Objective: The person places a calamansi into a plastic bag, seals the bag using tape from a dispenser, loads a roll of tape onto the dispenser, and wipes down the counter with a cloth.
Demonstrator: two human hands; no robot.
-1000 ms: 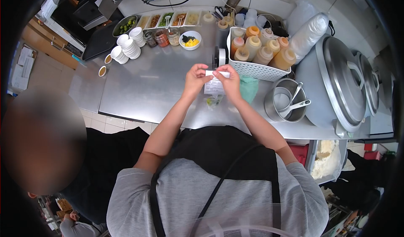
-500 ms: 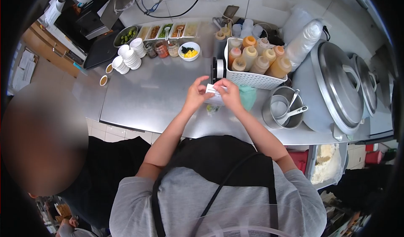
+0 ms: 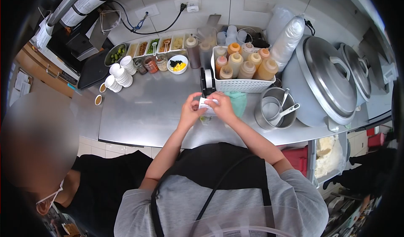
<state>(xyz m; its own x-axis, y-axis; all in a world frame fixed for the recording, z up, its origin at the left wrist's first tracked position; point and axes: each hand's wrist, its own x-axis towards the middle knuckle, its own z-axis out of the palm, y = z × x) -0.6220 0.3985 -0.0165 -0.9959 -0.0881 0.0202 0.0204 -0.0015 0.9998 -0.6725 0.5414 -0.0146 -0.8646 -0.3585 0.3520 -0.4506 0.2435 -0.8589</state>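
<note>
Your left hand (image 3: 191,112) and right hand (image 3: 224,107) pinched a white rectangular paper slip (image 3: 205,103). This handling step seemingly needed steadiness next

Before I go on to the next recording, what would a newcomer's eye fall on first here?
Probably the big lidded pot at the counter's right end, and the white basket of sauce bottles to its left. In the middle, the left hand and right hand hold a white slip above the counter.
</note>
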